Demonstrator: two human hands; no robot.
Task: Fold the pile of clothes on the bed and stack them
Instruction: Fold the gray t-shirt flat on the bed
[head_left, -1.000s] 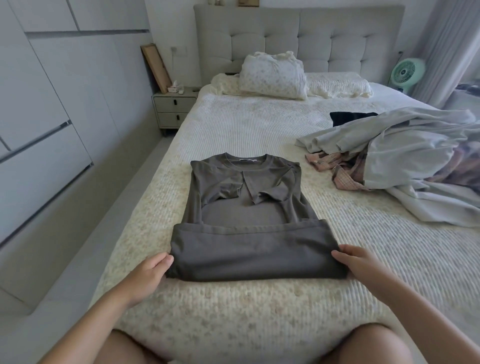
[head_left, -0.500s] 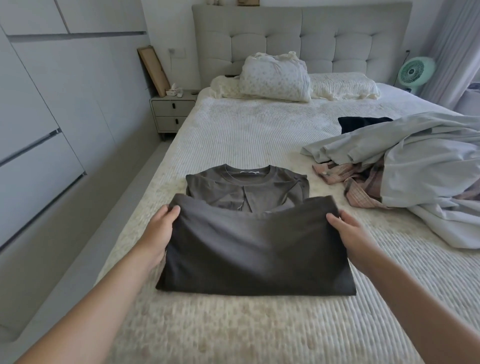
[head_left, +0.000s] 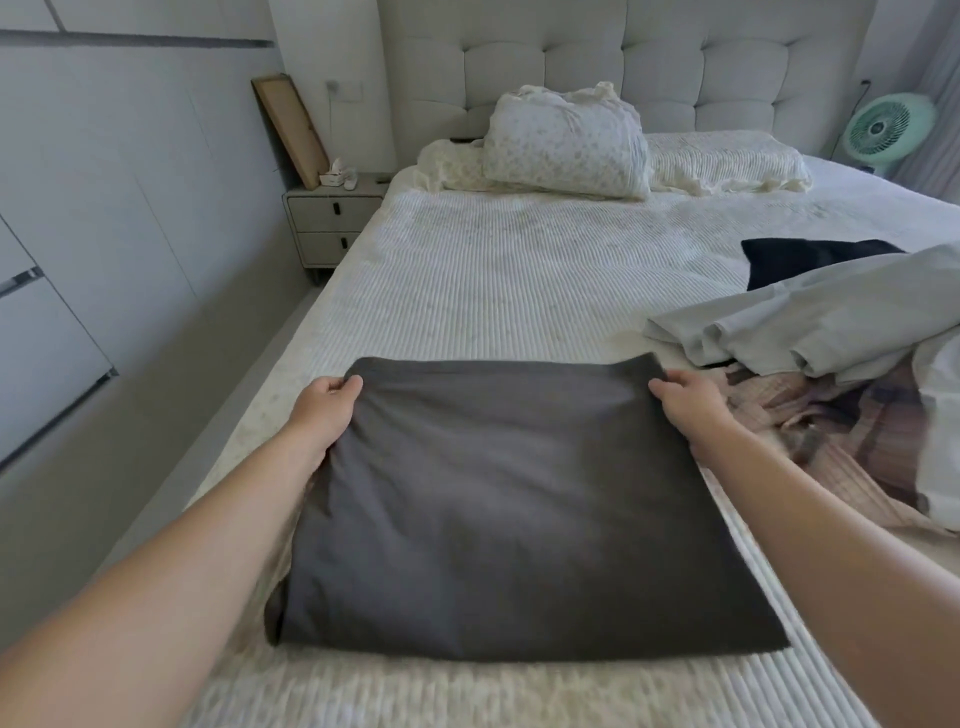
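Note:
A dark grey T-shirt (head_left: 509, 514) lies folded into a rectangle on the near part of the bed (head_left: 519, 280). My left hand (head_left: 324, 410) pinches its far left corner. My right hand (head_left: 685, 397) grips its far right corner. The shirt's collar and sleeves are hidden under the folded-over half. To the right lies the pile of unfolded clothes: a pale grey garment (head_left: 810, 322), a pink plaid garment (head_left: 841, 436) and a black one (head_left: 810, 257) behind them.
Pillows (head_left: 566, 143) lean against the padded headboard. A nightstand (head_left: 327, 218) stands left of the bed, with white wardrobe doors along the left wall. A green fan (head_left: 883, 127) stands at the far right. Bare bedspread stretches between the shirt and the pillows.
Both hands carried the shirt's lower edge away from me over the collar, folding the shirt in half. The view has moved closer to the bed.

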